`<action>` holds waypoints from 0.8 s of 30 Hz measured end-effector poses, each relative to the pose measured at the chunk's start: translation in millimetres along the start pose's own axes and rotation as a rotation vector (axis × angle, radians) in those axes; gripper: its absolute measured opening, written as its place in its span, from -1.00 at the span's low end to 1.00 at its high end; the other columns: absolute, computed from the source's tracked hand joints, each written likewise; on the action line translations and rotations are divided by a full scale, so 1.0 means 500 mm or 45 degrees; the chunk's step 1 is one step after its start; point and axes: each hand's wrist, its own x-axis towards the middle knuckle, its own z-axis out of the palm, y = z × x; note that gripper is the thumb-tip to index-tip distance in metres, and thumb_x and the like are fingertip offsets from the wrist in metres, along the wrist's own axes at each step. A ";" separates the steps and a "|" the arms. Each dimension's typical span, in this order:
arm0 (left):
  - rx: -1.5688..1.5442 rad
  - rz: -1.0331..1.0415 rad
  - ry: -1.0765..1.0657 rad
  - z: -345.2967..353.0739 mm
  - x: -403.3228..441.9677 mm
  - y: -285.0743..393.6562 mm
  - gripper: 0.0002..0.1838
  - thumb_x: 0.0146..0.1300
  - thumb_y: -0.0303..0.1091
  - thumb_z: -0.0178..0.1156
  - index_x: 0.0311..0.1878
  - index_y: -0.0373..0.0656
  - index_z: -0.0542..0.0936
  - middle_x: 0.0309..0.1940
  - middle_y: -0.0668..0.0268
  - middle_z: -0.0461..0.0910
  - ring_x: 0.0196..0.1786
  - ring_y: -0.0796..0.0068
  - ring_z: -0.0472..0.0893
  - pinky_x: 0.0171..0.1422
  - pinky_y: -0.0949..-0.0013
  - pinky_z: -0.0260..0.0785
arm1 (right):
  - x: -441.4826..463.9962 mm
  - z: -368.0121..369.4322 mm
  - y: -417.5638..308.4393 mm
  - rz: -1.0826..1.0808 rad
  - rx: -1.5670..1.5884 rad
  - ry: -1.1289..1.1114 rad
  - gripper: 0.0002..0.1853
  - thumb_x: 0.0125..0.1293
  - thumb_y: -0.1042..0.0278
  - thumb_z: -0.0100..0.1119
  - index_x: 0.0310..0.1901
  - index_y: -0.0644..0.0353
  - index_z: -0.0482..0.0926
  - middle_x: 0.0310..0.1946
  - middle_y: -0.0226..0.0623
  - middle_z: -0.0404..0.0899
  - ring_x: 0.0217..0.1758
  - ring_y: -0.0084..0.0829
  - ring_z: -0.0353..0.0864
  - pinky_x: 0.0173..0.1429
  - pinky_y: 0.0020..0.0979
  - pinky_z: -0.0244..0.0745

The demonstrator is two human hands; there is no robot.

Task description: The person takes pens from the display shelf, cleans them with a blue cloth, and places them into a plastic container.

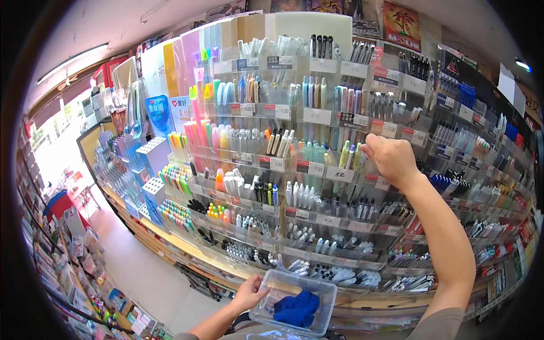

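Gripping a clear box (280,292) by its edge, the left hand (249,292) seemingly steadied the blue cloth (297,309) inside; beyond, the right hand (390,158) was curled beside pens (345,154) stood upright, probably for easy picking; whether it pinched one was unclear.

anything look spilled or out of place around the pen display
Nothing obviously spilled or damaged. Only the crumpled blue cloth in the clear box at the left hand looks odd, being fabric beside shelved pens.
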 end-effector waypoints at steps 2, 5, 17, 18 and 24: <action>-0.092 0.003 0.005 0.005 -0.004 0.008 -0.75 0.19 -0.48 0.17 -0.11 -0.28 0.37 -0.40 0.33 0.56 -0.38 0.66 0.49 -0.32 0.55 0.32 | 0.013 -0.004 0.009 -0.006 0.005 0.031 -0.73 0.30 0.15 0.02 -0.47 0.11 0.33 -0.65 -0.31 0.47 -0.59 -0.27 0.53 -0.55 -0.32 0.37; -0.120 0.013 -0.001 0.005 -0.005 0.017 -0.74 0.19 -0.46 0.17 -0.11 -0.30 0.36 -0.39 0.30 0.56 -0.36 0.65 0.50 -0.30 0.54 0.34 | 0.037 -0.033 0.015 0.007 0.007 0.079 -0.71 0.30 0.14 0.02 -0.49 0.11 0.32 -0.63 -0.28 0.48 -0.57 -0.24 0.53 -0.54 -0.28 0.37; 0.384 0.607 0.164 -0.027 0.042 0.107 -0.54 0.10 -0.35 0.26 0.03 -0.30 0.37 -0.10 0.08 0.42 -0.09 0.27 0.48 -0.01 0.32 0.38 | 0.085 -0.190 0.049 0.183 -0.004 0.502 -0.72 0.35 0.20 -0.01 -0.47 0.17 0.40 -0.64 -0.28 0.53 -0.58 -0.43 0.58 -0.58 -0.44 0.34; 0.336 0.655 0.113 -0.027 0.045 0.120 -0.55 0.10 -0.36 0.25 0.03 -0.31 0.36 -0.08 0.08 0.42 -0.08 0.28 0.48 0.00 0.33 0.37 | 0.086 -0.205 0.042 0.169 0.045 0.555 -0.72 0.37 0.21 -0.03 -0.46 0.18 0.41 -0.65 -0.28 0.52 -0.57 -0.48 0.59 -0.58 -0.48 0.33; -0.479 0.638 -0.459 0.011 0.045 0.209 -0.35 0.16 -0.10 0.20 0.21 -0.27 0.25 0.20 0.13 0.31 0.28 0.29 0.29 0.35 0.26 0.08 | 0.000 -0.164 -0.141 0.006 0.612 -0.056 -0.91 0.17 0.34 0.06 -0.36 0.05 0.57 -0.53 -0.38 0.55 -0.56 -0.38 0.56 -0.55 -0.41 0.45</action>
